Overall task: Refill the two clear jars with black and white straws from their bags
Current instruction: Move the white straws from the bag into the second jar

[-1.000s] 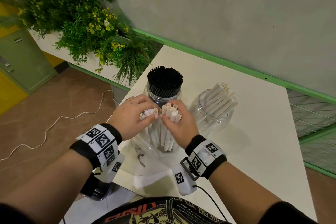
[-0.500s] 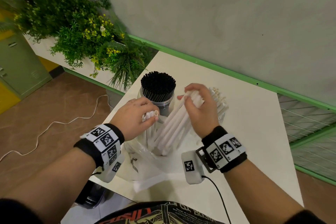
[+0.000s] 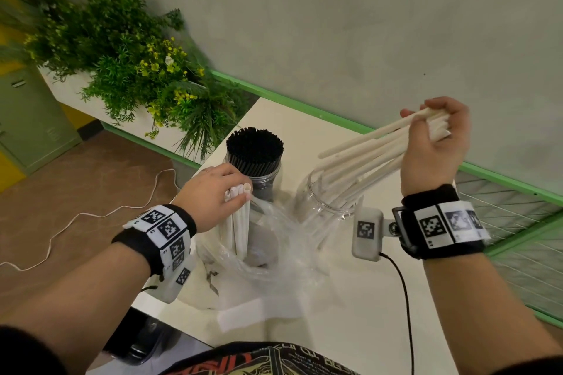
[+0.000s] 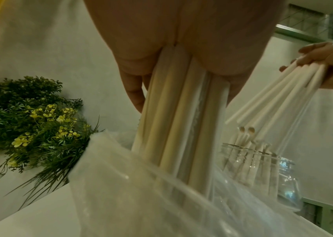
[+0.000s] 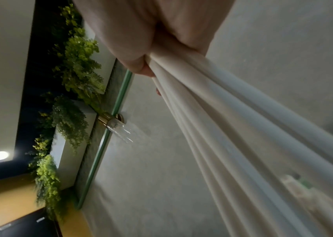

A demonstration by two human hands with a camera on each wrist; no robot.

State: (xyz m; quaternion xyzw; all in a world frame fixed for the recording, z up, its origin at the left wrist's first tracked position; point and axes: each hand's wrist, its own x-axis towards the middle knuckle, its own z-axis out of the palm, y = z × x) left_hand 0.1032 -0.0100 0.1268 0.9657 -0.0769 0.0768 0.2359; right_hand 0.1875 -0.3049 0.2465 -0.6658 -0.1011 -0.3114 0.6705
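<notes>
My right hand (image 3: 434, 140) grips a fan of several white straws (image 3: 365, 155), raised above and to the right of the clear jar (image 3: 323, 210); their lower ends point down toward its mouth, where other white straws lean. The same bundle (image 5: 212, 112) fills the right wrist view. My left hand (image 3: 213, 195) holds a few upright white straws (image 3: 239, 222) that stand in a clear plastic bag (image 3: 274, 259); they (image 4: 181, 112) run down into the bag (image 4: 141, 184) in the left wrist view. Behind my left hand stands the second jar, packed with black straws (image 3: 254, 148).
The white table (image 3: 350, 313) ends close to my body and at the left. Green plants (image 3: 128, 70) in a white planter sit at the back left. A grey wall with a green ledge (image 3: 304, 106) runs behind. A white cable (image 3: 76, 219) lies on the floor.
My right hand has pulled a bundle of white straws out of the bag and carried it up and to the right, above the clear jar. The left hand has stayed on the remaining straws.
</notes>
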